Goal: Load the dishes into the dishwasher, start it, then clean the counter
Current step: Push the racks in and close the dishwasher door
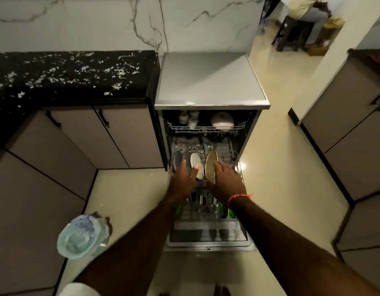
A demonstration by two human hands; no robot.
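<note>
dishwasher: door dropped flat, lower rack pulled out over it, upper rack part way out under the steel top.
left hand: over the left side of the lower rack, fingers spread and mostly straight, thumb tip against the rim of the white plate. Grip or just touch: cannot tell, motion blur.
right hand: fingers laid on the upright tan plate, thumb low at its front edge; looks like a hold on the plate, but the far side of the rim is hidden by the hand.
plates: both stand on edge in the lower rack, just beside each other; darker dishes to their left, hard to make out.
upper rack load: pale cups left, upturned white bowl right.
front of rack: cutlery and something green, mostly covered by the forearms.
counter: black speckled, left of the dishwasher, cut off at frame edge.
floor: blurred blue-green bin lower left.
</note>
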